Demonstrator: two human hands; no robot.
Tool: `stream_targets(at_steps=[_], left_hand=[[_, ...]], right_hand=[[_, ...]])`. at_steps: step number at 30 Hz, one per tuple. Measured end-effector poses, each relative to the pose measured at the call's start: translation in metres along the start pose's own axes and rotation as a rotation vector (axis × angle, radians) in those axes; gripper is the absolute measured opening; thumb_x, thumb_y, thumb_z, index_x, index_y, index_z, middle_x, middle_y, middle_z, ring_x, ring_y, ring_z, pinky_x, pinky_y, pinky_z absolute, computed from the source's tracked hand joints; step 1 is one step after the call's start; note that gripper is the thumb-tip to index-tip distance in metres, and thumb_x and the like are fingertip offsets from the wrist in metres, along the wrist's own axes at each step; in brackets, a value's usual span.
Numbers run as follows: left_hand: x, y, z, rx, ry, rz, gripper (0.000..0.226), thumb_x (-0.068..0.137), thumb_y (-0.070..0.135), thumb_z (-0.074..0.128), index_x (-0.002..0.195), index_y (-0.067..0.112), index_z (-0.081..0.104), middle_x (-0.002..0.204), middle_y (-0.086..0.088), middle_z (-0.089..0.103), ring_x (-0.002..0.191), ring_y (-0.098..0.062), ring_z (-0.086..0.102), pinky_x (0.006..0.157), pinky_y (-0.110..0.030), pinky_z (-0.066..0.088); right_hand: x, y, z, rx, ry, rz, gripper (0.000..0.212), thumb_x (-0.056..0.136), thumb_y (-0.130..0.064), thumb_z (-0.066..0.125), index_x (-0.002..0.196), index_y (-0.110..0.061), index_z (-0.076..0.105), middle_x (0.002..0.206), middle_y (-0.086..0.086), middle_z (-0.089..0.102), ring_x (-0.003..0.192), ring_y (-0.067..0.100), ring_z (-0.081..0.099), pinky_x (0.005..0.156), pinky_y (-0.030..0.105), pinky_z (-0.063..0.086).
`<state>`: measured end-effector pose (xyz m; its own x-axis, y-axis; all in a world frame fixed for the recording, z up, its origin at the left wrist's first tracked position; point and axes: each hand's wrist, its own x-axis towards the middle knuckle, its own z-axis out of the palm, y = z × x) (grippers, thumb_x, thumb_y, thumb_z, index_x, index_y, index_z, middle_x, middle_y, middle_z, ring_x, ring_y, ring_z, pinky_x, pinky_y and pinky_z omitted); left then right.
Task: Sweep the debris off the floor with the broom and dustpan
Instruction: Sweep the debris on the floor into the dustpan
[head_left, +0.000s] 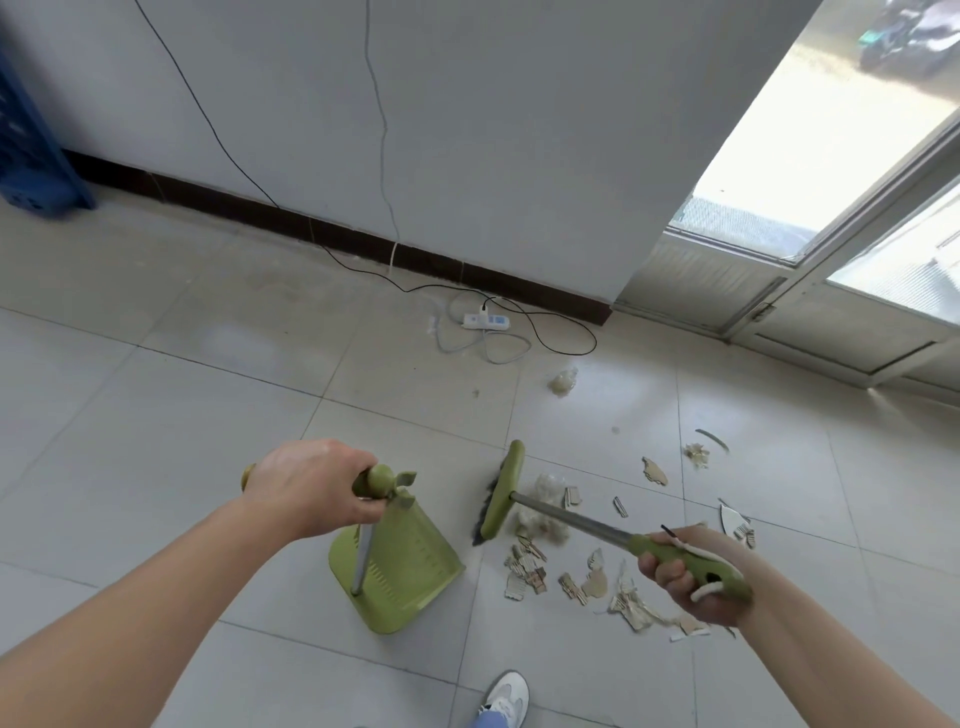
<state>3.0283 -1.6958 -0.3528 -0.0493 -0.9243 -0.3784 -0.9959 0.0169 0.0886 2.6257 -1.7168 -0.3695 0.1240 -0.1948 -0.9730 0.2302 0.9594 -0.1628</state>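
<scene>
My left hand (311, 486) grips the green top of the dustpan handle, and the green dustpan (402, 566) stands on the tiled floor below it. My right hand (691, 577) grips the green handle of the broom. The broom head (501, 491) is down on the floor just right of the dustpan, its bristles facing the pan. Debris (540, 566) of cardboard scraps and a fluff ball lies to the right of the broom head, under the broom's metal shaft. More scraps (654, 470) lie farther right. A crumpled clear wrapper (563, 382) lies farther off, toward the wall.
A white power strip (485, 321) with looped black and grey cables lies by the dark baseboard. A blue crate (31, 140) stands at the far left. A glass door (831, 249) is at the right. My shoe (506, 696) is at the bottom edge.
</scene>
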Motion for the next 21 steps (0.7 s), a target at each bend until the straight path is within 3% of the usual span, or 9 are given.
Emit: stream_targets(at_steps=[4, 11, 17, 21], left_hand=[[0.014, 0.002, -0.009, -0.003, 0.01, -0.022, 0.035, 0.081, 0.06, 0.055, 0.082, 0.025, 0.059, 0.073, 0.009, 0.059, 0.067, -0.013, 0.057, 0.047, -0.024, 0.033], [0.065, 0.002, -0.026, 0.0, 0.024, -0.077, 0.036, 0.081, 0.062, 0.054, 0.078, 0.026, 0.058, 0.072, 0.009, 0.059, 0.066, -0.013, 0.057, 0.047, -0.025, 0.033], [0.117, 0.01, -0.04, -0.003, 0.018, -0.109, 0.037, 0.082, 0.06, 0.055, 0.084, 0.023, 0.061, 0.078, 0.007, 0.062, 0.075, -0.014, 0.059, 0.047, -0.024, 0.033], [0.15, 0.021, -0.047, 0.011, 0.015, -0.097, 0.034, 0.082, 0.058, 0.055, 0.084, 0.024, 0.061, 0.079, 0.007, 0.062, 0.075, -0.016, 0.058, 0.047, -0.024, 0.033]], right_hand=[[0.016, -0.022, 0.02, -0.03, -0.058, -0.003, 0.025, 0.096, -0.019, 0.039, 0.082, 0.0, 0.048, 0.066, 0.007, 0.047, 0.025, 0.013, 0.045, 0.025, 0.015, 0.037], [0.074, -0.105, 0.062, -0.122, -0.158, 0.016, 0.031, 0.095, -0.024, 0.039, 0.075, -0.003, 0.05, 0.049, 0.003, 0.05, 0.027, 0.012, 0.047, 0.028, 0.014, 0.036], [0.114, -0.161, 0.092, -0.064, -0.218, 0.005, 0.045, 0.094, -0.02, 0.036, 0.058, -0.002, 0.055, 0.069, 0.001, 0.043, 0.029, 0.01, 0.044, 0.029, 0.012, 0.033], [0.126, -0.187, 0.096, 0.005, -0.202, -0.009, 0.046, 0.095, -0.017, 0.036, 0.055, -0.002, 0.053, 0.069, 0.003, 0.044, 0.028, 0.011, 0.044, 0.027, 0.012, 0.034]])
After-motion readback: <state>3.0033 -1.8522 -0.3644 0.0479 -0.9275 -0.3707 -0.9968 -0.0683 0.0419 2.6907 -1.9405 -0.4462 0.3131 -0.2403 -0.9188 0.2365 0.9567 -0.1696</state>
